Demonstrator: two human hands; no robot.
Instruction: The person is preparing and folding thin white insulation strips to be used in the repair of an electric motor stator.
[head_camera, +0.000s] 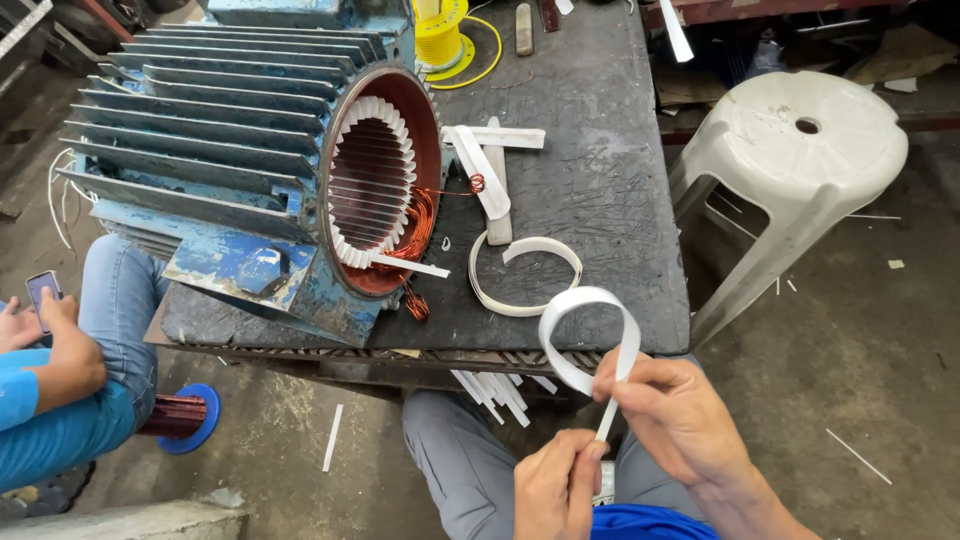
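1. Pinching the lower end of a white strip (588, 335), the left hand (558, 487) has its fingertips pressed together on it, while the right hand (675, 410) pinches the same strip a little higher; the strip curls up into a loop over the table's near edge. Both forearms are cut off by the bottom of the view.
2. Below the hands sit grey trouser knees (455, 460) (a blue garment edge shows at the very bottom), and a bundle of short white strips (495, 390) pokes out from under the tabletop, partly hidden.
3. On the dark, worn table (600, 150) lie a curled white band (525, 275) and flat white pieces (485, 170), beside a blue finned motor housing (220, 150) with copper wire (415, 230) in its bore.
4. At far left another person's hand (65, 340) holds a phone (42, 290); that person is mostly out of frame.
5. Farther back stand a yellow wire spool (440, 35) and a white plastic stool (790, 160) on a dusty concrete floor (830, 380).
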